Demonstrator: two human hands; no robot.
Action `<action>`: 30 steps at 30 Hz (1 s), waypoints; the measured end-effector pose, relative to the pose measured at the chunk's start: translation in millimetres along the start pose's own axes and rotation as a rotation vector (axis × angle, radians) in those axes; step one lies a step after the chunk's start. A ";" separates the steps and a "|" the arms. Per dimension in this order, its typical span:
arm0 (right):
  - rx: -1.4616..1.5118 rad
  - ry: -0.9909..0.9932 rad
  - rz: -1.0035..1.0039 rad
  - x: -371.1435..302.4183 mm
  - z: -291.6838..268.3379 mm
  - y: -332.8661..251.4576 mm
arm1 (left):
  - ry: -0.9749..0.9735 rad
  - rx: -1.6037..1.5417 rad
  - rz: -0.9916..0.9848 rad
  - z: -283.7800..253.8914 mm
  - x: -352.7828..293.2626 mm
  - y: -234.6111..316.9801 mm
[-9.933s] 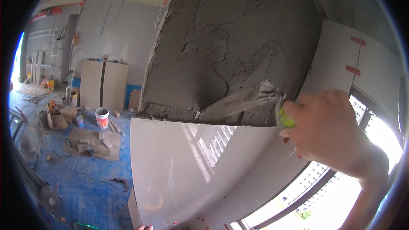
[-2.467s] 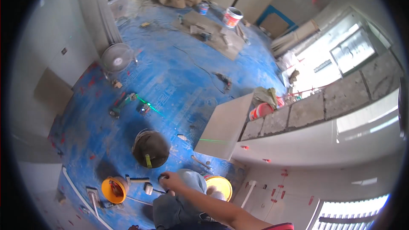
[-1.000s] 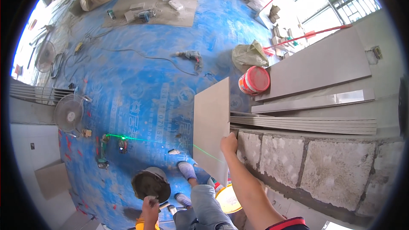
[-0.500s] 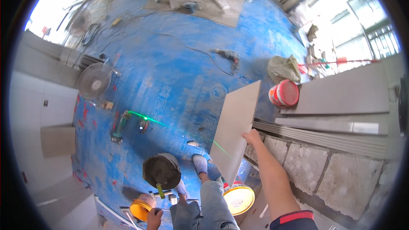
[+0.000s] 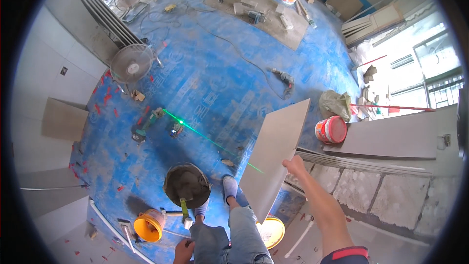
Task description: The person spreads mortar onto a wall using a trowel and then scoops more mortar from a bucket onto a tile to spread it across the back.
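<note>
My right hand (image 5: 293, 165) grips a large beige-grey tile (image 5: 273, 151) by its right edge. The tile stands tilted beside my right leg, and a green laser line falls across its lower left part. Down by my left knee is my left hand (image 5: 183, 251), its fingers curled; what they hold, if anything, is hidden. In front of my feet sits a black bucket (image 5: 172, 196) of grey mortar with a green-handled tool (image 5: 184, 208) in it. A yellow bucket (image 5: 149, 226) lies tipped to its left. Partly behind the tile's lower end shows a yellow-rimmed bucket (image 5: 273, 232).
On the blue-covered floor are a laser level (image 5: 176, 129), a green power tool (image 5: 145, 126) and a corded drill (image 5: 285, 82). A fan (image 5: 132, 63) stands at left. A red-lidded bucket (image 5: 332, 130) and leaning tiles (image 5: 386, 137) are at right.
The view has swung, so the floor things sit further right and the left wall shows more. The tile stays in my right hand, tilted much as before. My left hand remains low by my knee.
</note>
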State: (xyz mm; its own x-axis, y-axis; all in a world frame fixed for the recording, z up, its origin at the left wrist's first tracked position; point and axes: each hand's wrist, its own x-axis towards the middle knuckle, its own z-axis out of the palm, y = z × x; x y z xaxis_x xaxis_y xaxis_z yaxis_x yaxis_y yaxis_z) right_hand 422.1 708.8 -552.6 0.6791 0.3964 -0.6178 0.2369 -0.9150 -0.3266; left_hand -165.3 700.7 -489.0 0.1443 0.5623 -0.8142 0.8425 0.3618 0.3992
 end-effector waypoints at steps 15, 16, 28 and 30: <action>-0.240 -0.124 -0.428 -391.6 -143.8 -101.1 | -0.464 -0.797 0.094 83.1 108.0 72.1; -0.425 -0.120 -0.535 -426.0 -161.5 -78.0 | -0.487 -1.083 0.029 108.5 106.8 93.5; -0.260 0.227 -0.206 -740.2 -161.6 -3.5 | -1.440 -0.839 0.232 333.3 -56.4 374.5; -0.168 0.586 -0.087 -769.9 -88.8 79.3 | -1.669 -0.786 0.254 375.8 -126.3 387.5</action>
State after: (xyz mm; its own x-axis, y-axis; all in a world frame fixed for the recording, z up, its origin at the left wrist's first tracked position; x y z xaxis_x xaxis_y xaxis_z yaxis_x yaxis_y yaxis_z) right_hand -20.2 324.4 -39.3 0.9100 0.4063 -0.0824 0.3825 -0.8994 -0.2115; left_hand 338.0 490.4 -389.9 0.9189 -0.3927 -0.0373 0.3894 0.8880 0.2447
